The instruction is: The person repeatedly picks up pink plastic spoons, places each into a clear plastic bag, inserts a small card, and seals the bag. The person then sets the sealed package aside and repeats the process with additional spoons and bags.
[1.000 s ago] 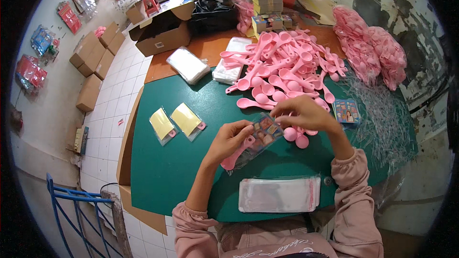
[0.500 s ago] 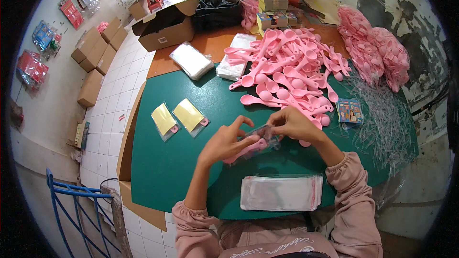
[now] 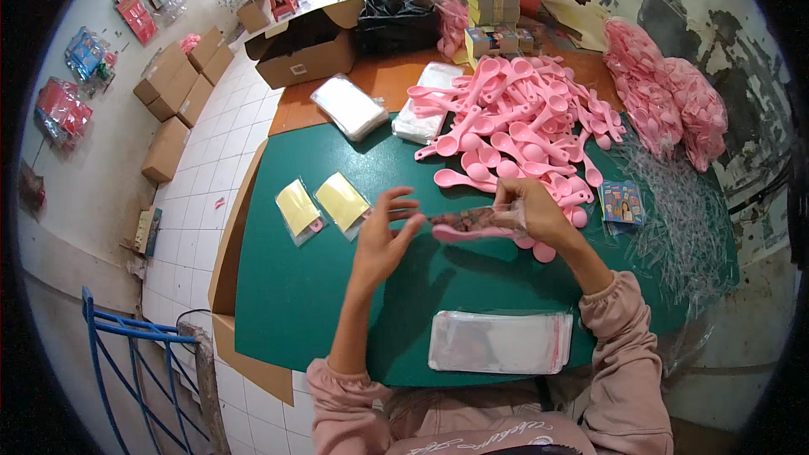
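Observation:
Over the green tabletop (image 3: 337, 320), my right hand (image 3: 537, 217) pinches the end of a clear plastic packet (image 3: 476, 221). A pink spoon (image 3: 468, 234) and a dark printed card lie inside it; motion blurs the card. At the packet's other end, my left hand (image 3: 388, 240) has its fingers apart, the thumb close to the tip; I cannot tell whether it touches. Beyond my left hand lie two finished-looking packets with yellow cards (image 3: 343, 204). A heap of pink spoons (image 3: 522, 118) spreads just past my right hand.
Clear bags (image 3: 501, 342) are stacked at the near edge; two more stacks of bags (image 3: 350, 108) lie farther back. Small printed cards (image 3: 621, 202) and a tangle of plastic strips (image 3: 678, 227) sit at right. An open carton (image 3: 308, 59) stands at the back.
The packet has shifted right and turned nearly level, with my right hand holding its end. My left hand has drawn back from it and spread its fingers.

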Demonstrator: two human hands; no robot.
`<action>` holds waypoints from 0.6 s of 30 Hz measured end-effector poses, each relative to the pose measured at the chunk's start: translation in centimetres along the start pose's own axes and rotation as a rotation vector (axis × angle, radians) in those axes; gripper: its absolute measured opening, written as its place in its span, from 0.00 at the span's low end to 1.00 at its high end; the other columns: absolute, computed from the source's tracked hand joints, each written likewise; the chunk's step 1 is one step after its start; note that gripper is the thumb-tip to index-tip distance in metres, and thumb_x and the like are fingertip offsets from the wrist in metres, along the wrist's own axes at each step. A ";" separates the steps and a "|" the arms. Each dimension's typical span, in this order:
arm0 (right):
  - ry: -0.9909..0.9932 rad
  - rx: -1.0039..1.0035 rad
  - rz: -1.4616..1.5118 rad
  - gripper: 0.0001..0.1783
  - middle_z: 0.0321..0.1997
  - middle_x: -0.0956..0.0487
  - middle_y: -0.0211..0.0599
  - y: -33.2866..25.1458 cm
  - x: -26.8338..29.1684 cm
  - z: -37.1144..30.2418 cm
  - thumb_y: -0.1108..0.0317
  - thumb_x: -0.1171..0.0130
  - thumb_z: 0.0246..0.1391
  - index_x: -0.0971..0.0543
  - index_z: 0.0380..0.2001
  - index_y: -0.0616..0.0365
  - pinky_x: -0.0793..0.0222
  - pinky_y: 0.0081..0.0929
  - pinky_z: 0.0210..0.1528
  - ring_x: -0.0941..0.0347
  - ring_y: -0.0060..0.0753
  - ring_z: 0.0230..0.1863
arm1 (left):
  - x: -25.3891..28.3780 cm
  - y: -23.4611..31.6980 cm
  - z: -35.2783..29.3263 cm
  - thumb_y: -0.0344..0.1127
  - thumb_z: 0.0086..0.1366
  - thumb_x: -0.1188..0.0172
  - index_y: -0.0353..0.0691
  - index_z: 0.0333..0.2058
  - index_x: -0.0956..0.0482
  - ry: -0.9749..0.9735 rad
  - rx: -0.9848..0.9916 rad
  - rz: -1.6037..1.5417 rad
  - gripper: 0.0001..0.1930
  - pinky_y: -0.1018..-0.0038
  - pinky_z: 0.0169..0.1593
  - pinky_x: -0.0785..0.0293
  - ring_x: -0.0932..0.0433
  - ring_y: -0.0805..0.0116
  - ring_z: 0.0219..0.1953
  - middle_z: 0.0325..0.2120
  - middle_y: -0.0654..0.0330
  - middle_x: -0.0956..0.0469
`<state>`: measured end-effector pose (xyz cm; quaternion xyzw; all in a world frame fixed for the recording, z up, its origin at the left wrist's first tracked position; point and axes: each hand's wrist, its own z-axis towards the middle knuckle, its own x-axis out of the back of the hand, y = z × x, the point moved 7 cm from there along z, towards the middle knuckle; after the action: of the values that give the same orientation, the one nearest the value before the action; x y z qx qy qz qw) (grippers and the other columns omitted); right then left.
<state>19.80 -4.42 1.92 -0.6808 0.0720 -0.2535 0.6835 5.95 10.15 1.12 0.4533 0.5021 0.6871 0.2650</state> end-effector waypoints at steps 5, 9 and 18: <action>-0.005 0.313 -0.304 0.18 0.33 0.26 0.36 -3.6 -3.2 -0.7 0.69 0.36 0.39 0.26 0.36 0.60 0.34 0.24 0.37 0.30 0.27 0.31 | -4.6 -1.2 -4.5 0.53 0.65 0.62 0.44 0.59 0.58 -0.290 0.291 -0.788 0.30 0.68 0.47 0.29 0.27 0.59 0.44 0.42 0.48 0.30; -0.288 0.351 -0.486 0.24 0.47 0.33 0.42 -4.8 -6.6 -2.4 0.67 0.37 0.40 0.30 0.44 0.55 0.38 0.31 0.48 0.36 0.41 0.48 | -5.2 -1.7 -6.1 0.42 0.67 0.61 0.52 0.61 0.71 -0.264 0.482 -0.991 0.32 0.61 0.48 0.29 0.28 0.54 0.46 0.48 0.41 0.34; -0.283 0.378 -0.692 0.13 0.35 0.33 0.42 -3.9 -9.3 -3.2 0.66 0.41 0.42 0.30 0.31 0.57 0.39 0.35 0.37 0.35 0.42 0.39 | -4.6 -2.4 -6.6 0.29 0.65 0.58 0.50 0.61 0.70 -0.259 0.428 -0.700 0.33 0.68 0.45 0.26 0.25 0.63 0.41 0.39 0.47 0.28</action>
<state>9.37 -2.95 3.19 -0.5555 -0.3035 -0.3808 0.6740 1.93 4.22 -3.34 0.3829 0.7195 0.3736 0.4428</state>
